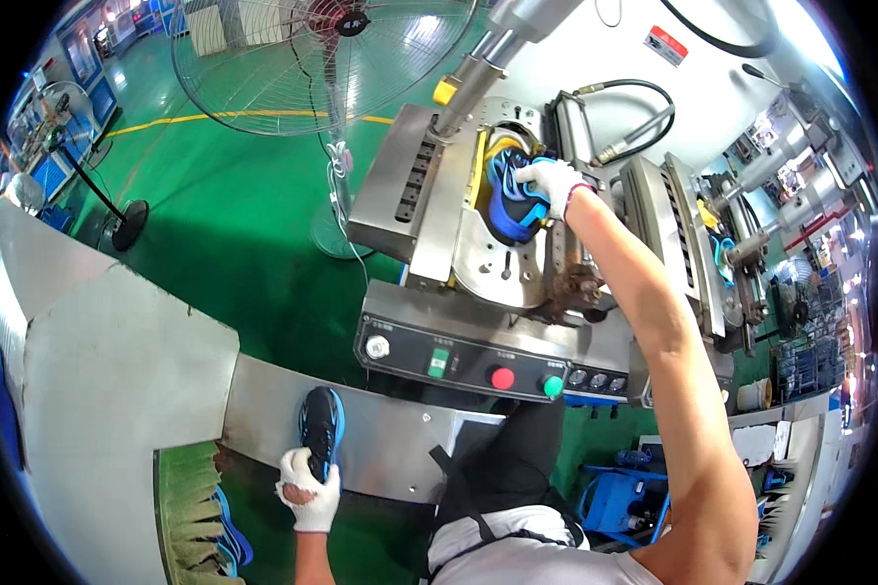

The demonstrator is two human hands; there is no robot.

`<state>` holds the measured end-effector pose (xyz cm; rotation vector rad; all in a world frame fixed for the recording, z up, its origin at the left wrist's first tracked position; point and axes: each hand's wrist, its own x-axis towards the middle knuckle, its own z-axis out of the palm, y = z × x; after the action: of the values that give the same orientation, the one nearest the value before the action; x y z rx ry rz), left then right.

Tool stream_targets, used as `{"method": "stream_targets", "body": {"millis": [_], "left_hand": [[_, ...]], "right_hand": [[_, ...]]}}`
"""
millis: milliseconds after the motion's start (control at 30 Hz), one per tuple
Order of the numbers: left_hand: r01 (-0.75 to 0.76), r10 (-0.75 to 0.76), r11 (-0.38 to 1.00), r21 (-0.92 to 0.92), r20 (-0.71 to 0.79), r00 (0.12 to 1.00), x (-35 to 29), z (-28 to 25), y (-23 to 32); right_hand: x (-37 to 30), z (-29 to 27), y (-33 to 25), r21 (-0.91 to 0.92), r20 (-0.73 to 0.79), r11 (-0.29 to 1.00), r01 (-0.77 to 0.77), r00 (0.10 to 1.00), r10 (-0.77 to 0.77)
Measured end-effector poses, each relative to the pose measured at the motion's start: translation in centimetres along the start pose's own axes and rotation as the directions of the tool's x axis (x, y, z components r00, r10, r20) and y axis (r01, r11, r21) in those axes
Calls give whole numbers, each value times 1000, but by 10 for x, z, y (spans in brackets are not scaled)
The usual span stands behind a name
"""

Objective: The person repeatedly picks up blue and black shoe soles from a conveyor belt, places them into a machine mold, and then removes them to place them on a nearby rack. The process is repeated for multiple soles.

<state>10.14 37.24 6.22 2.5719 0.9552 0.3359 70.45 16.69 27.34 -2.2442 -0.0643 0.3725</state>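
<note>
My left hand [309, 490], in a white knit glove, is closed on the near end of a black shoe [320, 425] with a bright blue sole edge. That shoe is over the metal shelf at the lower left; whether it rests there I cannot tell. My right arm reaches out to the press [502, 277]. There my gloved right hand [553, 183] is closed on the side of a blue-and-black shoe [513, 210] lying in the press bed, beside a yellow pad [503, 143]. Part of that shoe's upper is hidden under my fingers.
A control panel [463, 359] with red and green buttons fronts the press. A large caged fan [334, 58] stands beyond it on the left. Slotted green racks [187, 512] hold blue pieces at lower left. A second press station [727, 249] and a blue stool [615, 502] are to the right.
</note>
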Motion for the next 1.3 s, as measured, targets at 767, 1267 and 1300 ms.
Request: {"method": "stream_targets", "body": {"millis": [767, 1267, 1300], "left_hand": [[96, -96, 995, 39, 12, 995, 2, 7, 12], [-473, 500, 861, -185, 144, 854, 12, 3, 43], [-462, 486, 870, -170, 145, 862, 12, -3, 50]], "right_hand": [[-106, 46, 15, -393, -104, 804, 446, 848, -521], [-320, 55, 256, -513, 189, 620, 594, 783, -593], [-339, 53, 250, -407, 188, 692, 597, 795, -576]]}}
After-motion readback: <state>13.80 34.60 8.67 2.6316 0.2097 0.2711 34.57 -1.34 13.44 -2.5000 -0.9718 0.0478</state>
